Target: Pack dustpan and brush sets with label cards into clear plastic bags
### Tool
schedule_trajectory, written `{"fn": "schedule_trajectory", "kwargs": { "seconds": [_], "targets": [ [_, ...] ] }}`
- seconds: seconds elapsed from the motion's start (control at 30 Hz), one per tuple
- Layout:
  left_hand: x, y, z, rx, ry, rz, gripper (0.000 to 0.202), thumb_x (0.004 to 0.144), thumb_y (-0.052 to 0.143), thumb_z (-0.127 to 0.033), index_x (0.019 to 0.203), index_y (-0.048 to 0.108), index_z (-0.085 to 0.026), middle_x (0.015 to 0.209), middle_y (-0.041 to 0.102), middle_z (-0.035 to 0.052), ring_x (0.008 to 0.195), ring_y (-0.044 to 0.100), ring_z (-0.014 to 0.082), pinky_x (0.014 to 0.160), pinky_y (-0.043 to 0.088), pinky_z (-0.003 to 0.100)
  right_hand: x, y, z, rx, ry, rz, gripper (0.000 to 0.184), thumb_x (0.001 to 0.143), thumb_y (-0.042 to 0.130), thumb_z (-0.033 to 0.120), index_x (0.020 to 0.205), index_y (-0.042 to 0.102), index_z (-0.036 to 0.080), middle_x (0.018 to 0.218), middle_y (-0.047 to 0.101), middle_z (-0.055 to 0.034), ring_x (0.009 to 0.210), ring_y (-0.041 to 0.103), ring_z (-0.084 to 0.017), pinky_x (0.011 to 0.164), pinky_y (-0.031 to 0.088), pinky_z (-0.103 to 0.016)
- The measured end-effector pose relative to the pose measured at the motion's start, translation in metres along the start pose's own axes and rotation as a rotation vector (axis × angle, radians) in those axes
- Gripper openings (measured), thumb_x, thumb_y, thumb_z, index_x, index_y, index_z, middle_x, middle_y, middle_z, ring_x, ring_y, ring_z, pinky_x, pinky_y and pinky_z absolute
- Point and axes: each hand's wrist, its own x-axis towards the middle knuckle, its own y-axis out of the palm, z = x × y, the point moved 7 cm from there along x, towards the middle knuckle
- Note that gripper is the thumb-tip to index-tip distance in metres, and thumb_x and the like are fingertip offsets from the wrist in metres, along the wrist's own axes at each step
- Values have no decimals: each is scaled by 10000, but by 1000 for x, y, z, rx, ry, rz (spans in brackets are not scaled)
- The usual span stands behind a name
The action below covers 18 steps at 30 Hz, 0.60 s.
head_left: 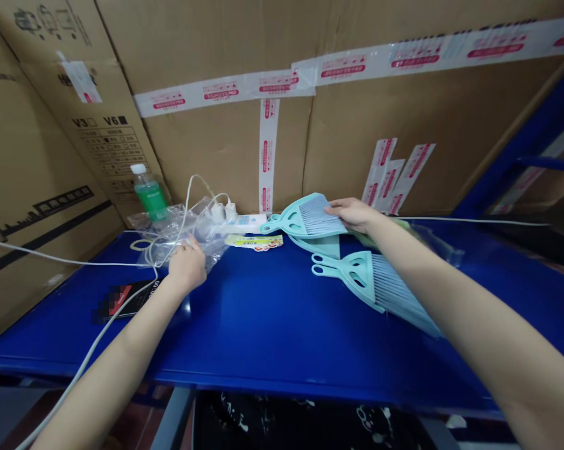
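My left hand (187, 266) is closed on a clear plastic bag (179, 231) lying on the blue shelf (263, 325) at the left. My right hand (352, 214) reaches to the back and grips the bristle end of a mint green small brush (301, 219), whose handle points left. A second mint brush (376, 284) lies flat under my right forearm. A matching mint dustpan (322, 245) shows partly between the two brushes.
A green bottle with a white cap (149, 192) stands at the back left. White chargers and a power strip (230, 215) with cables lie behind the bag. A phone (132, 297) lies near the left. Taped cardboard boxes (310, 125) wall the back and left.
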Motion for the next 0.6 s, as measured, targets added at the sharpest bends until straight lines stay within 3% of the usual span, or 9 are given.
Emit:
{"fn": "schedule_trajectory", "kwargs": {
  "seconds": [0.1,0.2,0.27,0.43,0.6],
  "targets": [
    [-1,-10,-13,57,38,-56,731,767,565,-235,1375,305,77,1381,372,373,1210,494,428,928,477,473,0,4,-1,12,0,3,260,806,642,213,1061,640,158,869,728,-101,799,698,-222,717,587,-363],
    [1,-17,-34,37,218,-74,602,807,426,-75,1403,342,-36,1449,360,264,1324,389,353,1019,422,450,-10,2,-1,27,16,5,251,827,594,163,1076,625,153,896,727,-98,844,695,-208,770,579,-350],
    [5,-17,-37,14,257,-52,643,777,329,34,1403,372,-110,1457,383,201,1335,389,297,1033,417,431,-22,0,0,37,30,15,261,851,539,133,1101,610,155,923,723,-95,879,690,-194,814,567,-339],
    [10,-23,-18,-16,34,-64,635,772,282,59,1402,339,-1,1418,379,301,1229,516,318,935,506,389,-56,7,-4,53,50,121,319,880,503,181,1194,558,189,954,717,-70,869,687,-183,830,566,-345],
    [4,-46,2,-1,-152,-338,572,824,238,2,1381,354,50,1350,438,347,1095,614,355,819,568,417,-85,34,-14,6,53,320,445,869,549,296,1298,490,196,957,713,-73,838,679,-193,717,585,-310]
  ]
}}
